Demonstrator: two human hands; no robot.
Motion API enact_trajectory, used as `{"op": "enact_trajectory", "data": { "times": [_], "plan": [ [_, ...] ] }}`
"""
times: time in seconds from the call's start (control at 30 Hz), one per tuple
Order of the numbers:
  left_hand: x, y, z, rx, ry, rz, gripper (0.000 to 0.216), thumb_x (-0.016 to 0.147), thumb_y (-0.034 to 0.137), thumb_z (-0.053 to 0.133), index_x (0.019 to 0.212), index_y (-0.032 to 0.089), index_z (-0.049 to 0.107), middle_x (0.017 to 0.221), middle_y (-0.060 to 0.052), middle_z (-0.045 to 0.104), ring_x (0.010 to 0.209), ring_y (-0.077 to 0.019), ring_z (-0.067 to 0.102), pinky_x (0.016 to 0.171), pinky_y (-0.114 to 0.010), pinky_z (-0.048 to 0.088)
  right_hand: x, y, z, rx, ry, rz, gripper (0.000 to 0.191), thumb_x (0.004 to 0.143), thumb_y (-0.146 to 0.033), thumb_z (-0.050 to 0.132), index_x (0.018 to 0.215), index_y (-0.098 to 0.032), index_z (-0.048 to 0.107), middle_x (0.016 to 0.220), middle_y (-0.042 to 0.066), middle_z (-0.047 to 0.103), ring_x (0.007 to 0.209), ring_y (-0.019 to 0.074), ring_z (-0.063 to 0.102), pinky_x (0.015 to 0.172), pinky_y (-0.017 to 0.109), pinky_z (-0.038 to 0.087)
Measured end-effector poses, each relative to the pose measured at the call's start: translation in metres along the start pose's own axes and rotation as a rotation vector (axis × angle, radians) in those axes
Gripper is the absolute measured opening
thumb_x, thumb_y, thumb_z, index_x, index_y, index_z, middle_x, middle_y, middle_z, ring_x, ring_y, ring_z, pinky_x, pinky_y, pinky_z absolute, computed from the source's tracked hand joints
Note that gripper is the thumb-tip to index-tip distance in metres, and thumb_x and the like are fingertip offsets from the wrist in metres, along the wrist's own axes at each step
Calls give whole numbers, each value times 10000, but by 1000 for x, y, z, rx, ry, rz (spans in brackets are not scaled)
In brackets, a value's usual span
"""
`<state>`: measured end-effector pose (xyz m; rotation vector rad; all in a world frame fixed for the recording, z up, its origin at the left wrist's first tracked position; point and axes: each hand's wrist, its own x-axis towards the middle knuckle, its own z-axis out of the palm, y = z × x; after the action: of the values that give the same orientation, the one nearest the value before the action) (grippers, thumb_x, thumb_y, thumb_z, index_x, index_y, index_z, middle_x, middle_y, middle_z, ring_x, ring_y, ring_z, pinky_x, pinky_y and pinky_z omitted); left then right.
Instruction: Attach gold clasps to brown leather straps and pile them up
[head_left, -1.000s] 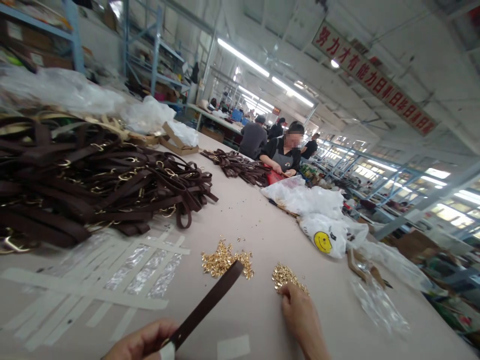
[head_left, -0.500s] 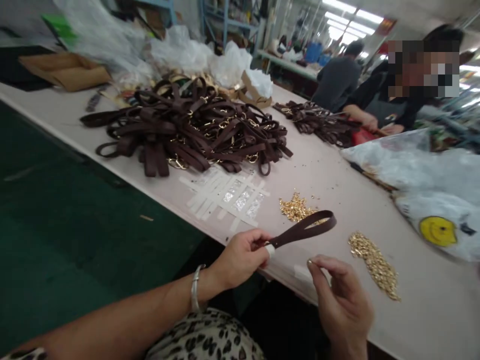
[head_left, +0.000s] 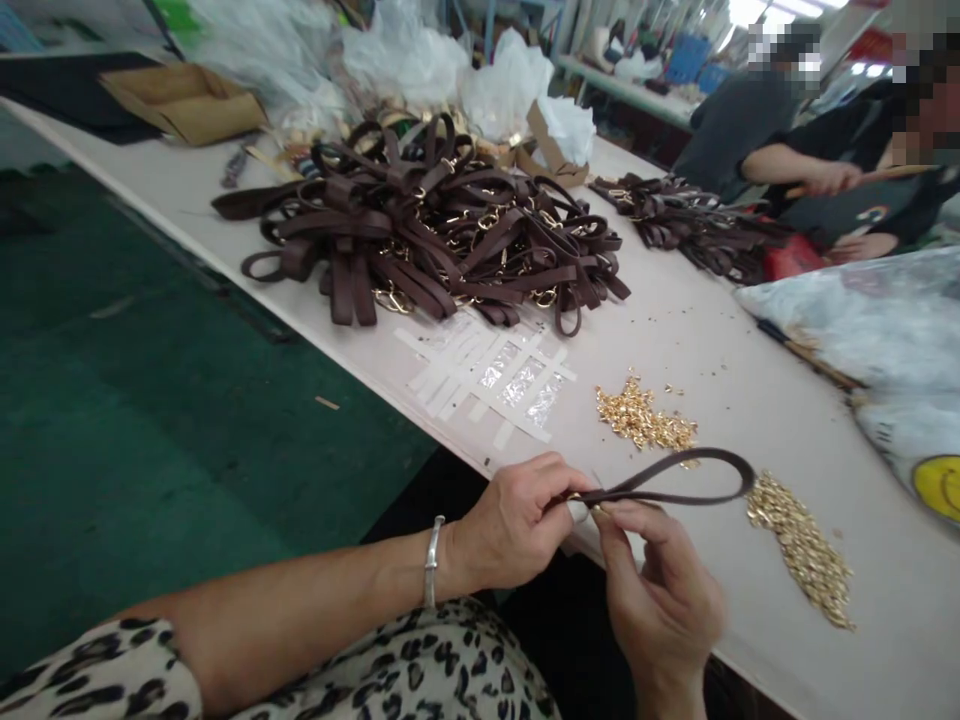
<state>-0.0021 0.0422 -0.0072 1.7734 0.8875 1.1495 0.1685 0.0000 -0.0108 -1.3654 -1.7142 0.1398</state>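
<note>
My left hand [head_left: 517,520] pinches the two ends of a dark brown leather strap [head_left: 675,480] folded into a loop, which sticks out to the right over the table edge. My right hand [head_left: 660,590] is closed in a pinch right at those strap ends, touching them, with a small gold piece between its fingertips. Two heaps of small gold metal fittings lie on the pale table: one [head_left: 645,418] behind the loop, the other [head_left: 802,548] to its right.
A big pile of brown straps with gold clasps [head_left: 435,230] lies further back, a smaller pile [head_left: 690,230] beyond. Taped strips [head_left: 495,370] mark the table [head_left: 720,350]. Plastic bags [head_left: 877,340] lie right; a cardboard tray [head_left: 180,100] far left. Two people work at the far end.
The view has dropped and swung left. My right hand lifted from the gold heap with a small piece and came to the strap ends; the strap is now folded into a loop.
</note>
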Motion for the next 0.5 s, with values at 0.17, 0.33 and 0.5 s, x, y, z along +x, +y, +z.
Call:
{"op": "enact_trajectory", "data": {
  "times": [0.17,0.33,0.5],
  "plan": [
    [-3,3,3,-7,-9,9,231,849,42,493,963,137,671,809,-41,630,757,-156,589,707,-264,466,-5,-1,3,82,19,72,83,862,-186,689,926,-219,647,895,27,707,849,161,681,757,273,556],
    [-2,3,5,-23,11,38,222,860,53,491,974,128,665,817,-54,629,772,-165,590,711,-269,470,-2,-3,7,174,79,329,184,839,-317,721,904,-199,595,835,33,664,768,156,670,675,257,573],
    [-2,2,17,8,-60,91,214,838,78,507,979,135,657,786,-56,633,725,-165,602,659,-254,490,-23,11,4,262,119,457,380,805,-444,739,1050,-223,549,926,93,716,737,223,717,583,333,621]
  ]
}}
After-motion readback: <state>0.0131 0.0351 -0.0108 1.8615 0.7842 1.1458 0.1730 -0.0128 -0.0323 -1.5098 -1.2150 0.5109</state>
